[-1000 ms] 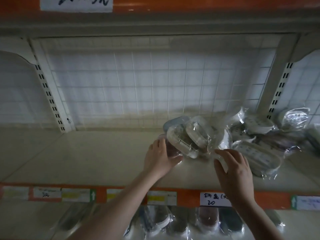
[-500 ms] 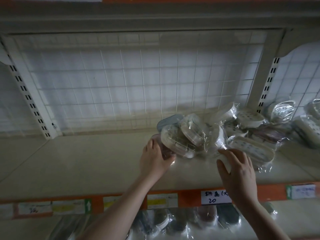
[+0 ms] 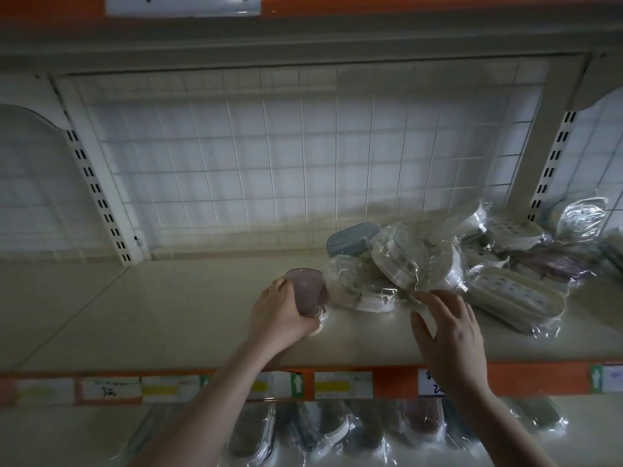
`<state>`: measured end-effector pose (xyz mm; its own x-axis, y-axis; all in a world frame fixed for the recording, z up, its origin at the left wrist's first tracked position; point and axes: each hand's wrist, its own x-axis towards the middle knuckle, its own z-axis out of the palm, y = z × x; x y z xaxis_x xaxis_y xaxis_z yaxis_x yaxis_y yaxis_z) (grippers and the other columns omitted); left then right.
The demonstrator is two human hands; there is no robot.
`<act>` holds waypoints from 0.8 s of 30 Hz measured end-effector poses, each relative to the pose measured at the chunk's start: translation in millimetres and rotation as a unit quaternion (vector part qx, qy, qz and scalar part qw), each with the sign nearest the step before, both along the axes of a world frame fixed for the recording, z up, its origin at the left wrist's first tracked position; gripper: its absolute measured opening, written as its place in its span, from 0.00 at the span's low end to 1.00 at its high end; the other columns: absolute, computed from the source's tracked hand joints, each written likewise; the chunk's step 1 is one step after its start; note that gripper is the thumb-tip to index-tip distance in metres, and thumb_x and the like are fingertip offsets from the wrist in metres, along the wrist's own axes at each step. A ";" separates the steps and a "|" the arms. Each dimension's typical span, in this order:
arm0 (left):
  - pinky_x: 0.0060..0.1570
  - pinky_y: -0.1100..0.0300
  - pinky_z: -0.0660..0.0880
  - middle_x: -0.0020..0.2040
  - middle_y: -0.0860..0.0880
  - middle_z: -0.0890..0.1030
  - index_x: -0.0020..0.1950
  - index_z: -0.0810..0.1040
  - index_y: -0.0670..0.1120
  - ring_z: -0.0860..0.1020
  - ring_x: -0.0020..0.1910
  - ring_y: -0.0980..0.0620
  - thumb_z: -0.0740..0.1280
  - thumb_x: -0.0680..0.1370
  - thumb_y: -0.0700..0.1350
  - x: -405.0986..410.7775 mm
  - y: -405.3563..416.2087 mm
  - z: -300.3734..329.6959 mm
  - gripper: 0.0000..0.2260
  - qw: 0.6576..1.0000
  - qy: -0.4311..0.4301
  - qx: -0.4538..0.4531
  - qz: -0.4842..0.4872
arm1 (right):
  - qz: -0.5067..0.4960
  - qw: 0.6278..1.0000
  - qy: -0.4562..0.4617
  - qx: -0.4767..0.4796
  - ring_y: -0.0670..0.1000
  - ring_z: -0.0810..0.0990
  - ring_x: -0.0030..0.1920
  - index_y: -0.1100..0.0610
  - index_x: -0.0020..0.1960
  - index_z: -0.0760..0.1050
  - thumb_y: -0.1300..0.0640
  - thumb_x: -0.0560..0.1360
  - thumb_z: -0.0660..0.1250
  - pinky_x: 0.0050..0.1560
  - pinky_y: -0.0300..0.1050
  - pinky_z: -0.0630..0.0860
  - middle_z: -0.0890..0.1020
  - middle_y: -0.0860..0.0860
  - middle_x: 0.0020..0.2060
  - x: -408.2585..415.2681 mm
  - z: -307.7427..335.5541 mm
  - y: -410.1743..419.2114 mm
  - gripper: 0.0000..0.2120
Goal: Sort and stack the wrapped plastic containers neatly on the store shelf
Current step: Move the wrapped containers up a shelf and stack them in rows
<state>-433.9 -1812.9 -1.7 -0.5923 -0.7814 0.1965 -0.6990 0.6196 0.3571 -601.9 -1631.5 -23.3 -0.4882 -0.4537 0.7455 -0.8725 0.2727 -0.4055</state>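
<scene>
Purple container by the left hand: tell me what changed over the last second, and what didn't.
The left hand has drawn the purple wrapped container leftward, out of the pile of wrapped containers; it now stands apart at the pile's left edge, the grip curled round its side. The right hand stays open, fingertips at the wrap of the front container. The pile and shelf look unchanged.

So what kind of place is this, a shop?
Most likely a shop aisle: orange shelf edge carrying price labels, a wire grid back panel, and a heap of plastic-wrapped containers as stock.
</scene>
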 end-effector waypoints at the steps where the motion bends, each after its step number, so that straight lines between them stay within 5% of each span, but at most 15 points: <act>1: 0.61 0.56 0.69 0.69 0.50 0.67 0.69 0.68 0.45 0.69 0.64 0.48 0.69 0.68 0.60 7.5 -3.4 3.6 0.34 1.000 -0.020 0.000 -0.005 | 0.005 1.000 0.008 -0.001 0.60 0.76 0.43 0.58 0.51 0.79 0.59 0.67 0.66 0.45 0.51 0.74 0.79 0.56 0.47 1.6 0.2 -1.7 0.13; 7: 0.59 0.55 0.72 0.65 0.49 0.71 0.66 0.70 0.45 0.73 0.60 0.49 0.62 0.64 0.75 42.3 -13.9 20.0 0.43 0.992 -0.125 0.028 -0.002 | 0.027 0.999 0.015 0.013 0.58 0.77 0.44 0.59 0.52 0.79 0.56 0.70 0.63 0.45 0.49 0.75 0.79 0.55 0.46 7.5 0.6 -15.8 0.13; 11: 0.50 0.56 0.76 0.55 0.47 0.76 0.58 0.74 0.42 0.76 0.49 0.49 0.55 0.67 0.76 34.2 -3.4 16.6 0.40 0.992 -0.095 -0.062 0.063 | 0.052 0.997 0.040 0.035 0.59 0.80 0.42 0.61 0.49 0.78 0.61 0.69 0.70 0.41 0.48 0.76 0.80 0.56 0.45 14.1 2.7 -32.8 0.10; 14: 0.51 0.58 0.74 0.57 0.46 0.74 0.62 0.70 0.41 0.76 0.52 0.48 0.58 0.69 0.73 29.6 -0.9 10.9 0.38 0.992 -0.062 -0.073 0.084 | 0.067 0.994 0.050 0.075 0.59 0.81 0.42 0.61 0.50 0.78 0.62 0.67 0.74 0.40 0.48 0.77 0.80 0.56 0.45 17.8 2.2 -44.8 0.13; 22: 0.53 0.56 0.74 0.59 0.47 0.68 0.70 0.64 0.48 0.73 0.56 0.48 0.64 0.69 0.70 62.2 -27.4 12.6 0.38 0.994 -0.041 0.015 0.100 | 0.068 0.981 0.041 0.176 0.62 0.76 0.57 0.58 0.59 0.76 0.52 0.72 0.70 0.53 0.56 0.75 0.79 0.56 0.52 21.5 -1.4 -65.8 0.18; 24: 0.53 0.56 0.74 0.60 0.47 0.67 0.71 0.64 0.49 0.73 0.57 0.48 0.67 0.69 0.67 73.3 -32.7 15.3 0.37 0.993 -0.028 0.033 0.111 | 0.055 0.973 0.019 0.224 0.61 0.70 0.65 0.54 0.67 0.71 0.40 0.75 0.59 0.61 0.56 0.69 0.76 0.56 0.58 25.7 -0.7 -71.9 0.26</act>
<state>-360.6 -1845.6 13.6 -0.4127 -0.9039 0.1127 -0.8352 0.4249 0.3492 -576.2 -1703.4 -24.1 -0.3943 -0.7851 0.4776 -0.9184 0.3191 -0.2337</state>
